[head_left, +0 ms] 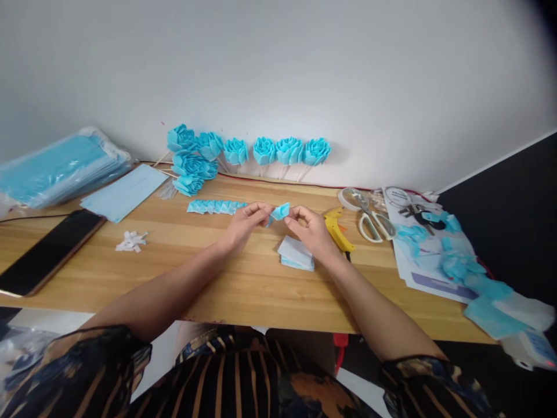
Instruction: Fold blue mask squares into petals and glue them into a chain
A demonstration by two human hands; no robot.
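Note:
Between my two hands, above the middle of the table, is a small folded piece of light blue fabric (281, 212). My left hand (250, 223) pinches its left side. With thumb and fingers, my right hand (311, 229) grips its right edge. Just below, a stack of white and blue fabric squares (296, 253) lies on the wood, partly beside my right wrist. A row of folded blue petals (215, 206) extends behind my left hand. To the right of my right hand lies a yellow glue gun (337, 229), partly hidden by that hand.
Several blue fabric roses on sticks (264, 151) lean against the wall. Scissors (374, 223) and a tape roll (353, 199) lie right, near papers with blue scraps (456, 261). On the left are a phone (50, 252), white clippings (131, 241), a blue sheet (126, 191) and a plastic-wrapped blue pack (65, 168).

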